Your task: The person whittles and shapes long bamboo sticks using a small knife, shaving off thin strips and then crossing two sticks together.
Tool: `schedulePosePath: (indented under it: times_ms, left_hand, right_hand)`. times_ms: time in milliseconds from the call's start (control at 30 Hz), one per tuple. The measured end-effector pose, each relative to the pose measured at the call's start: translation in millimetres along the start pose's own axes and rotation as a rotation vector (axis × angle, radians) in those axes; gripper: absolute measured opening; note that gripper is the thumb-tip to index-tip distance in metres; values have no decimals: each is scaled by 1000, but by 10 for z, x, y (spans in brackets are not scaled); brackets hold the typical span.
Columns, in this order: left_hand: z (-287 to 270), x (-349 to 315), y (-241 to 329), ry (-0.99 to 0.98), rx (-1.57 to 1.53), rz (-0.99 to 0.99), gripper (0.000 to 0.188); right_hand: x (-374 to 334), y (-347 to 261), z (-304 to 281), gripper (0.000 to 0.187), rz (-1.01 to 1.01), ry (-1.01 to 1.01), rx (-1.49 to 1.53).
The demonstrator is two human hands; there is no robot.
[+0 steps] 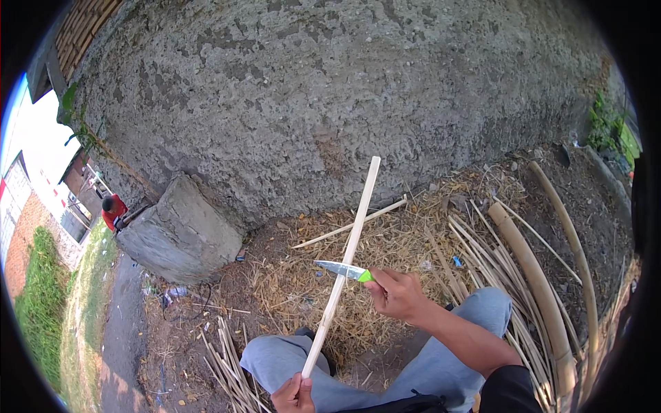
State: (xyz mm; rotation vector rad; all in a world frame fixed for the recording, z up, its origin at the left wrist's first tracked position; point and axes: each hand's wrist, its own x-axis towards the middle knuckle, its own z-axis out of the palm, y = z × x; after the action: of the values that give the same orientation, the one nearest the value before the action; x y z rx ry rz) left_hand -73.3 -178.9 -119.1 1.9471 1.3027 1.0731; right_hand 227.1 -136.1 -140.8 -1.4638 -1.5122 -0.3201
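Note:
My left hand (295,395) is closed around the lower end of a long pale bamboo strip (354,237), which slants up and away from me toward the wall. In my right hand (397,294) is a knife (339,268) with a bright green handle, mostly covered by my fingers. Its grey blade points left and lies across the strip at about mid-length. The strip's far end rises free above the ground. Whether the edge bites into the bamboo is too small to tell.
A rough grey wall (358,89) stands ahead, with a concrete block (186,230) at left. Shavings (296,289) litter the ground. Split strips (231,361) lie left; more strips and a thick bamboo pole (530,275) lie right. A person in red (114,212) is far left.

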Motion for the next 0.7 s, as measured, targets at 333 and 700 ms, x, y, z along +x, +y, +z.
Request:
schedulePosePath:
  times_ms: [333,700]
  left_hand:
    - [-334,-349,-132,-43,114,42,22]
    - [-552,-628,-379,-47,149,-6,17]
  right_hand:
    - [91,312,-77,17,152,96,12]
    - [168,1004,-27,25,609,26,-118]
